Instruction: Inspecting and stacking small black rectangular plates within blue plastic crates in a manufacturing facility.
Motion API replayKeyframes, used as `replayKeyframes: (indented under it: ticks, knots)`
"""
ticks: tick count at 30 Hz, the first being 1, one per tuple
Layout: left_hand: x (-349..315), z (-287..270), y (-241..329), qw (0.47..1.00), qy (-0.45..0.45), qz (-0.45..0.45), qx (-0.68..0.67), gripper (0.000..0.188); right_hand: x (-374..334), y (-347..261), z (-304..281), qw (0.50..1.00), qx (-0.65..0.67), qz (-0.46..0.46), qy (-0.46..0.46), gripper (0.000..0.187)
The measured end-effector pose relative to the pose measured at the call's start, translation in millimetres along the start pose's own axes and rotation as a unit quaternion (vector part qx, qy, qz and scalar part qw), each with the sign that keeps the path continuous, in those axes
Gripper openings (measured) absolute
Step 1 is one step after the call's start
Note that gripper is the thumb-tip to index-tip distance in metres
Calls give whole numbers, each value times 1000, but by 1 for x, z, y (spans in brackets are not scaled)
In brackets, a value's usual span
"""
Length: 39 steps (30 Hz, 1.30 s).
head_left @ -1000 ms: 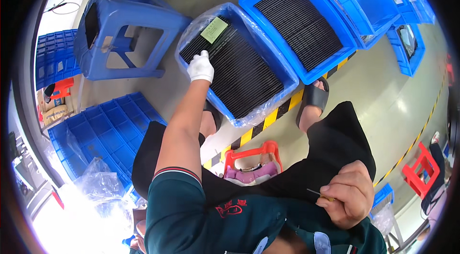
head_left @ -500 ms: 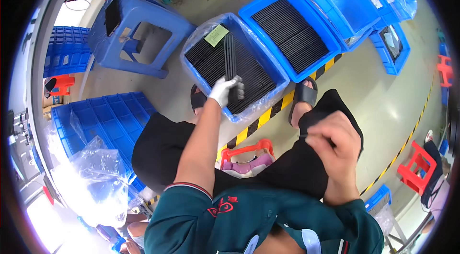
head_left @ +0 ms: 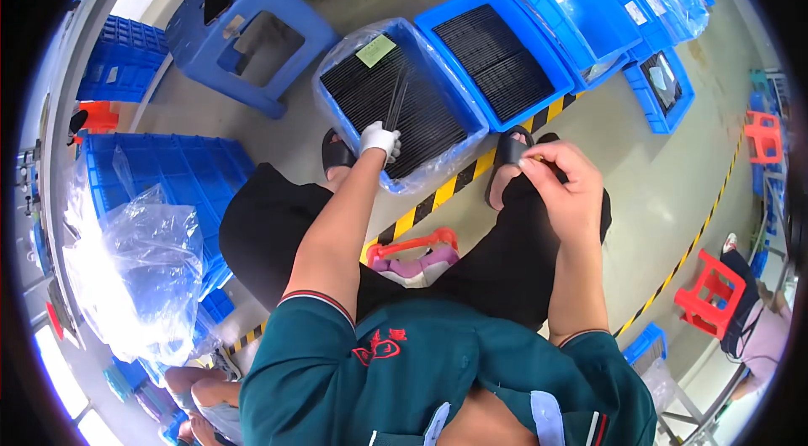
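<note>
**Gloved left hand lifting black strips from lined blue bin**

Left hand (head_left: 380, 141), in a white glove, is clenched on a few thin black strips (head_left: 396, 99) that angle up out of the plastic-lined blue bin of stacked black strips (head_left: 402, 101), at that bin's near edge. A green paper tag (head_left: 375, 50) lies on the stack at the far side. Right hand (head_left: 562, 187) is raised over the right knee, fingertips pinched together on something too small to tell.

Just right of the lined bin, touching it, a second blue bin (head_left: 497, 55) full of the same black strips. Further right, more blue bins (head_left: 631, 8), some with clear plastic bags. Yellow-black floor tape (head_left: 438, 193) runs under the near bin edges. Blue plastic stool (head_left: 248, 29) far left; bare floor between it and the lined bin. Stacked blue crates (head_left: 164, 177) and crumpled clear plastic bag (head_left: 139, 269) at left. Open grey floor at right, up to a red stool (head_left: 714, 296).
</note>
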<state>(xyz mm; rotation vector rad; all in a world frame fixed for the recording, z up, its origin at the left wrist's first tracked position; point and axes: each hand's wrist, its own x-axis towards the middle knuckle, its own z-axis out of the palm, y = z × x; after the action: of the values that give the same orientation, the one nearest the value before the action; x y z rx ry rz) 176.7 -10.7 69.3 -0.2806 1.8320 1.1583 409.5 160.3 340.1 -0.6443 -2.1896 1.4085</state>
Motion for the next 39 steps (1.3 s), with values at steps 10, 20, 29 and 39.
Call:
replayKeyframes:
  ticks: [10, 20, 29, 39]
  knots:
    - [48, -9, 21, 843, 159, 122, 500, 42, 6, -3, -11, 995, -88, -33, -15, 17]
    - [70, -21, 21, 789, 233, 193, 535, 18, 15, -6, -6, 994, -95, -39, -33, 18]
    - [49, -41, 50, 825, 210, 169, 497, 24, 12, -9, -1, 994, -104, -30, -27, 18]
    - [-122, -3, 32, 909, -323, 106, -240, 22, 52, -12, 7, 978, 194, 58, -45, 16]
